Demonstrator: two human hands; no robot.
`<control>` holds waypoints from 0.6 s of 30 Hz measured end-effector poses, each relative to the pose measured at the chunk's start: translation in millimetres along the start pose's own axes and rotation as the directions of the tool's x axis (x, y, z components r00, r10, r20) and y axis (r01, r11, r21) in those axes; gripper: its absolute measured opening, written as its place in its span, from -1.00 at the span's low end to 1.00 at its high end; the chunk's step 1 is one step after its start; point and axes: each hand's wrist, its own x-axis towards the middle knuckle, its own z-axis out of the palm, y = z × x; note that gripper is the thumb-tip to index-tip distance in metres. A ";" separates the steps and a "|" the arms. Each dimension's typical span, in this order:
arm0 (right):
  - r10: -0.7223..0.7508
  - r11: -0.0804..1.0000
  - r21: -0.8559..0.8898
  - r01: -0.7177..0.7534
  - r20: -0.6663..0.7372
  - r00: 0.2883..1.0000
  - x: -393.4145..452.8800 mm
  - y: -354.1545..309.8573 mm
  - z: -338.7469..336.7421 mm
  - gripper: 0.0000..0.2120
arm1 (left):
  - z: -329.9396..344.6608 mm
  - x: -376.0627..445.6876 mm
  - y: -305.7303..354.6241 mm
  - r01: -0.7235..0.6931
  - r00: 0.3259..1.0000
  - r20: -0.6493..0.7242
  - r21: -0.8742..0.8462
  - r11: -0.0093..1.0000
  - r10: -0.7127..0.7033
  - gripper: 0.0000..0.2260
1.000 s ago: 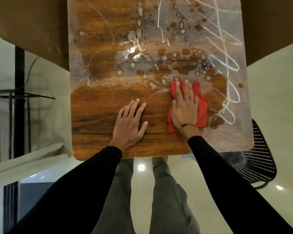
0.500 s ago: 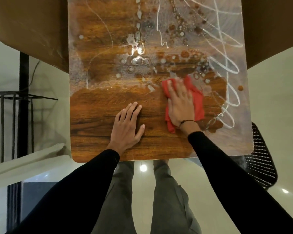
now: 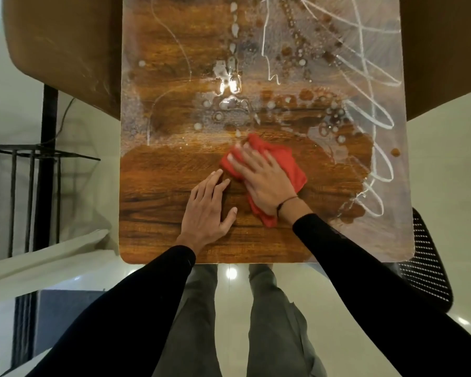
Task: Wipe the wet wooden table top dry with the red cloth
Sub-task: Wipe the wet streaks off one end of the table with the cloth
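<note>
pale glossy flooring (image 3: 446, 172) surrounds the wooden table top (image 3: 161, 213), which fills the middle of the head view and runs away from the person. the near band of the top reads as dark, even wood grain, while the far half and the right side carry cloudy film, beads of water and looping white streaks (image 3: 370, 118). a brown padded surface (image 3: 60, 44) sits beyond the table's far left corner, a black metal railing (image 3: 25, 164) stands off to the left, and a black mesh chair (image 3: 424, 273) shows at the near right corner. black sleeves (image 3: 365, 268) reach in from the bottom edge over grey trousers (image 3: 272, 322). the red cloth (image 3: 291, 161) lies crumpled flat on the wood near the table's centre, at the border between the dry grain and the wet patch. the right hand (image 3: 264, 183) lies on top of the cloth with fingers spread and nearly straight, pressing it down rather than gripping it; a thin dark band circles that wrist. the left hand (image 3: 207, 210) rests palm down on bare wood just beside the cloth, fingers extended, holding nothing, its fingertips close to the cloth's left edge.
</note>
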 end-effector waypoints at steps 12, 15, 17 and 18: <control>0.040 0.999 -0.011 -0.040 -0.003 0.999 -1.4 -5.0 3.3 -0.37 | -1.2 -0.9 -0.8 -0.005 1.000 -0.018 -0.011 1.000 0.005 -0.48; -0.107 0.990 -0.084 0.112 0.070 0.992 -57.7 16.2 10.6 -0.38 | -2.5 0.4 1.1 0.001 1.000 -0.007 -0.015 1.000 -0.001 -0.50; 0.029 0.995 -0.095 -0.028 0.007 1.000 -82.4 43.4 4.9 -0.37 | -3.6 1.1 2.7 0.009 1.000 0.003 -0.014 1.000 -0.009 -0.50; 0.145 0.985 -0.090 -0.147 -0.036 0.989 -83.6 54.7 1.1 -0.36 | -4.3 1.0 2.7 0.006 1.000 0.004 -0.012 1.000 -0.006 -0.50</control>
